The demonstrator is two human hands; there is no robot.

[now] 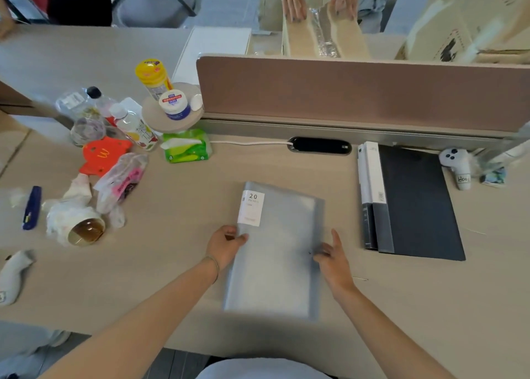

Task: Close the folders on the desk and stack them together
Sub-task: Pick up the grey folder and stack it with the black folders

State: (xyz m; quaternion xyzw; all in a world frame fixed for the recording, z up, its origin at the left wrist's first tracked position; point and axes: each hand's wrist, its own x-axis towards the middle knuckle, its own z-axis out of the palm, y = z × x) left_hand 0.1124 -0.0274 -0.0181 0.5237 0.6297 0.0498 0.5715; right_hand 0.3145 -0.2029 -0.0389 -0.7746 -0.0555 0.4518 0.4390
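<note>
A translucent grey folder [282, 235] with a white "20" label lies closed on the desk in front of me. My left hand [226, 245] pinches its left spine edge just below the label. My right hand [334, 258] rests fingers-spread on the folder's right edge, touching the cover. To the right a dark grey folder [415, 203] lies closed and flat, with a white-labelled spine on its left side; it looks like two folders stacked, but I cannot tell for sure. A gap of bare desk separates the two.
Clutter fills the desk's left: bottles [134, 126], a green tissue pack [187, 147], a red paper bag [103, 154], a tipped cup [86, 231], a blue pen [32, 208]. A brown divider [358, 91] backs the desk; another person's hands work beyond it. A small plush [457, 163] sits far right.
</note>
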